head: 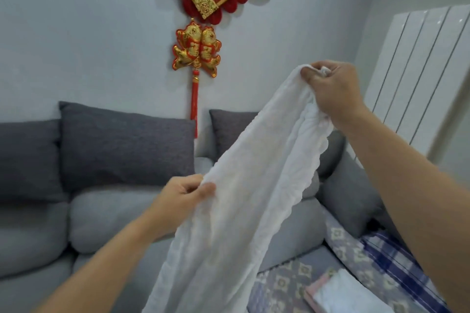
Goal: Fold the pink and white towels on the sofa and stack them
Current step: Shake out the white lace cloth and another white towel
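Now, held cloth: thin white towel with a scalloped edge (241, 198), lifted clear of the grey fabric sofa (106, 216), hanging long from two grips and running out of view at the near edge.
Right hand (333, 91): raised far and to the right, fingers curled round a bunched corner of the towel.
Left hand (185, 193): lower and nearer, thumb and fingers pinching one edge of the same towel.
Folded stack: pink and white folded towels (338, 295) lying near right on the blue-grey patterned sofa cover (284, 284), beside a blue and white checked cloth (391, 256).
Risk, uneven grip: the right hand holds a wad rather than a flat corner, so the edges would likely fail to meet and the fold would come out crooked.
Risk, slipping: the left pinch is light; a shake could pull the thin fabric free.
Risk, dragging: the hanging tail may brush the folded stack and knock it askew as the towel is lowered.
Risk, twist: the towel looks twisted between the grips, which could trap creases.
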Motion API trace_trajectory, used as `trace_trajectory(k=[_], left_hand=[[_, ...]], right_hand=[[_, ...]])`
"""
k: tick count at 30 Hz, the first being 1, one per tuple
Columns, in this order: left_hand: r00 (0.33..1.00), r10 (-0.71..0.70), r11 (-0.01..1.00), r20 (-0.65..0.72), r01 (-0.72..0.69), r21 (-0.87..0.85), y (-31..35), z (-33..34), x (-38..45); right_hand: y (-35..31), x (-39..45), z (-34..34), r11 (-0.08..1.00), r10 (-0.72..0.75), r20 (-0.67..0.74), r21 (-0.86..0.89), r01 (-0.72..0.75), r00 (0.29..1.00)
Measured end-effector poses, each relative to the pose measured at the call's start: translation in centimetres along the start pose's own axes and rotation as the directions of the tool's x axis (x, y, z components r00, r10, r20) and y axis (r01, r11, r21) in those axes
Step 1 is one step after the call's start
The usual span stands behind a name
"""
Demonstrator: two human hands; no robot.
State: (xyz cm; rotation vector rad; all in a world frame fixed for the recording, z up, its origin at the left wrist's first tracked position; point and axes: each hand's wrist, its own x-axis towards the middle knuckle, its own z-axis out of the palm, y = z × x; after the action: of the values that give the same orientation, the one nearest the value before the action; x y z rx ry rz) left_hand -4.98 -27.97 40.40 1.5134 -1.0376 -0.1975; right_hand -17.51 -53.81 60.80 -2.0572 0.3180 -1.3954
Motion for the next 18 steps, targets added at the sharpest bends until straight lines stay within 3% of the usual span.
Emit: trace_trajectory(k=[3,5,9,10,11,12,13,14,15,17,18], left_hand=[[0.999,-0.017,1.0,-0.048,0.018,0.023,2.1,1.0,-1.1],[0.98,-0.011,0.998,-0.201,0.022,0.051,3.2,2.2,-1.7],[0.878,-0.015,0.987,-0.478,0.09,0.134,4.6,3.8,-3.2],[0.845,0.032,0.975,-0.534,0.091,0.202,5.0,4.1,-3.8],[0.817,0.176,0.931,-0.549,0.044,0.364,5.3,4.2,-4.5],[0.793,0.388,0.799,-0.469,-0.036,0.6,5.6,4.1,-5.3],[0.789,0.544,0.593,-0.284,-0.122,0.796,6.1,4.2,-6.0],[0.8,0.595,0.361,-0.08,-0.177,0.915,6.4,4.3,-6.7],[0.848,0.53,0.278,0.009,-0.184,0.943,6.8,4.4,-7.2],[0.945,0.325,0.292,-0.038,-0.062,0.954,7.4,4.5,-7.8],[0.962,0.273,0.254,-0.03,-0.042,0.966,7.6,4.5,-7.9]], right_hand=[[1.4,0.7,-0.7,0.998,0.013,-0.014,0.055,-0.012,1.0],[1.8,1.3,-0.7,0.996,0.021,-0.02,0.084,-0.019,1.0],[2.3,1.8,-0.4,0.994,0.018,-0.019,0.106,-0.016,1.0],[2.4,1.7,-0.2,0.995,0.015,-0.015,0.102,-0.013,1.0],[2.5,1.6,0.0,0.995,0.012,-0.008,0.102,-0.011,1.0],[2.5,1.4,0.2,0.994,0.011,0.001,0.106,-0.011,1.0],[2.6,1.2,0.3,0.994,0.009,0.01,0.112,-0.01,1.0],[2.7,1.0,0.4,0.994,0.006,0.018,0.113,-0.008,1.0],[2.7,0.7,0.5,0.994,-0.001,0.026,0.106,-0.001,1.0],[2.8,0.1,0.6,0.997,-0.037,0.049,0.076,0.033,0.998],[2.8,-0.2,0.6,0.997,-0.05,0.059,0.066,0.046,0.997]])
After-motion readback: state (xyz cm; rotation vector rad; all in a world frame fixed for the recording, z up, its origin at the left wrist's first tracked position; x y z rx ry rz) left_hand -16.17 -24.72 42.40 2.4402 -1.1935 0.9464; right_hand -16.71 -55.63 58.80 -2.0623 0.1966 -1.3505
